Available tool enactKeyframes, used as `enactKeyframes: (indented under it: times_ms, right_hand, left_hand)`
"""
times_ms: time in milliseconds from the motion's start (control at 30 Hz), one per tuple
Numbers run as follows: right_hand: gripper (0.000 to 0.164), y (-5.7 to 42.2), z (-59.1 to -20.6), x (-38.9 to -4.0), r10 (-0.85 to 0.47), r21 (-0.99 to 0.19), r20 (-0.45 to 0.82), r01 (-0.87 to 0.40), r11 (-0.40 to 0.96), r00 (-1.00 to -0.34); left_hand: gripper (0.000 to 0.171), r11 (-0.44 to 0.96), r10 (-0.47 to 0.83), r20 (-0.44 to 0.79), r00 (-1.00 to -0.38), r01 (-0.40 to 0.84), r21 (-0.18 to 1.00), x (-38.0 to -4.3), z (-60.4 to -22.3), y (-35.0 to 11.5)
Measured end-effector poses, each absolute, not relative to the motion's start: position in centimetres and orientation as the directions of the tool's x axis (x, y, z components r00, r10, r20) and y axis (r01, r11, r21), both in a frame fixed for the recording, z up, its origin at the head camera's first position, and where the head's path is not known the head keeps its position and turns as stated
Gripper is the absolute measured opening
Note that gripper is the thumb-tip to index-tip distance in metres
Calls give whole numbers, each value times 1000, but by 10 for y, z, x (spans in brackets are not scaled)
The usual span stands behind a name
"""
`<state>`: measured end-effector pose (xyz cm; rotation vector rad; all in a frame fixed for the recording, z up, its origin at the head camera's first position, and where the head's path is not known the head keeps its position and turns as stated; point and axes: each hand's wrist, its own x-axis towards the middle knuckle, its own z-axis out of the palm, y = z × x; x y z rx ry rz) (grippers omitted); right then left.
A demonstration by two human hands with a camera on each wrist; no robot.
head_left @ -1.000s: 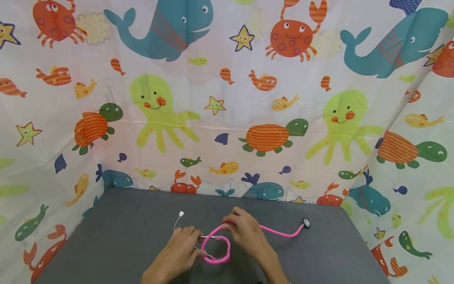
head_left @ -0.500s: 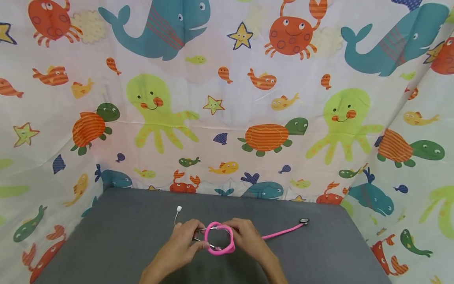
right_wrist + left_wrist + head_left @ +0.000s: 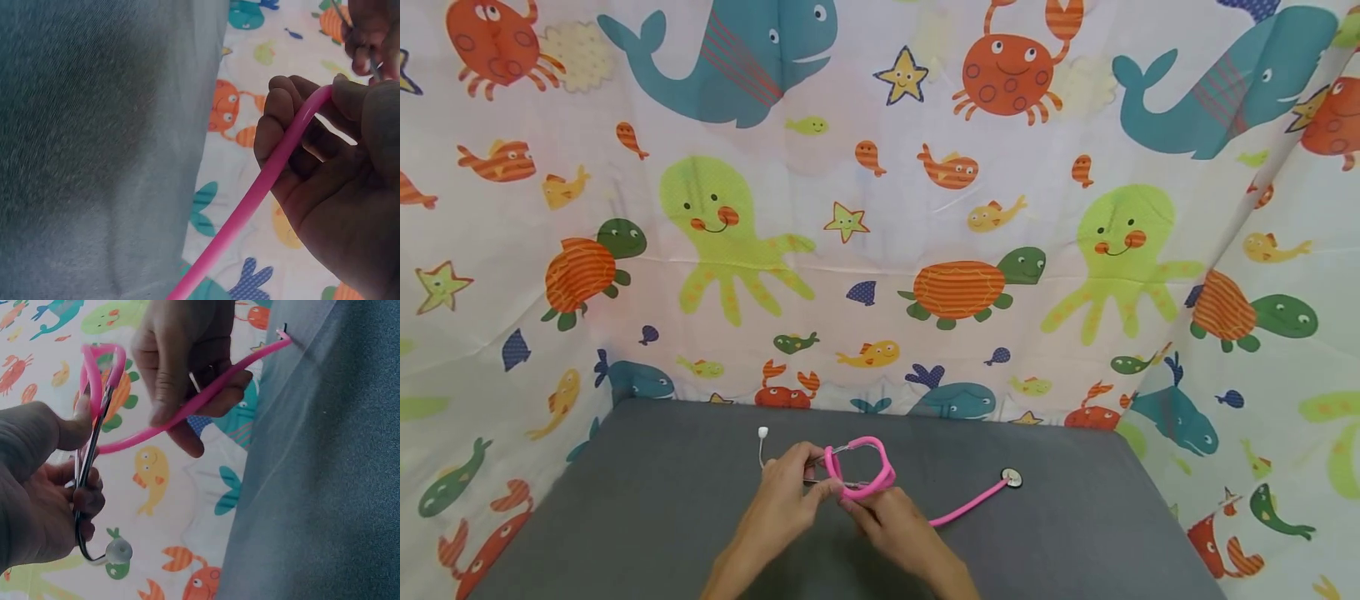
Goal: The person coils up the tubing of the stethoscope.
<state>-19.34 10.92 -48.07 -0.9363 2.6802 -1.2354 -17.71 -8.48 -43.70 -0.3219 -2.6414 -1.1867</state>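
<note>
A pink stethoscope is held between both hands, its tubing bent into a loop (image 3: pixel 886 479) in the head view. My left hand (image 3: pixel 778 504) grips its metal ear tubes (image 3: pixel 87 459), with the thumb pressing against the pink loop. One white ear tip (image 3: pixel 119 551) sticks out below the left fingers; the other is hidden. Just right of the left hand, my right hand (image 3: pixel 898 529) holds the single pink tube (image 3: pixel 250 200) between thumb and fingers, below the loop. From there the tube runs right to the round chest piece (image 3: pixel 1011 477).
A dark grey table (image 3: pixel 685 467) lies beneath the hands. Behind it and at both sides hangs a white curtain (image 3: pixel 850 325) printed with sea animals, its lower edge meeting the table's back edge.
The right hand has moved from the loop's upper right to below it, lower and slightly left. The loop has risen and tilted, and the chest piece has shifted left. The left hand keeps its grip.
</note>
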Motion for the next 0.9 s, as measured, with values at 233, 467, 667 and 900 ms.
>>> enactKeyframes:
  times_ms: [233,467,667,900]
  right_hand:
    - [31,99,-470,-180,-582,-660,168,-529,533,-796]
    - [26,97,-456,-170,-553,-630,118,-492,600,-825]
    - [25,96,-448,-164,-543,-582,80,-481,656,-836]
    - [14,98,-436,-156,-550,-531,17,-474,702,-835]
  left_hand:
    - [36,710,36,391,-920,299,638,-178,-440,-78]
    - [36,762,-12,472,-882,297,576,-179,-446,-77]
    - [39,811,-27,474,-880,258,524,-179,-450,-74]
    - [39,890,-6,590,-807,265,371,-181,-460,-77]
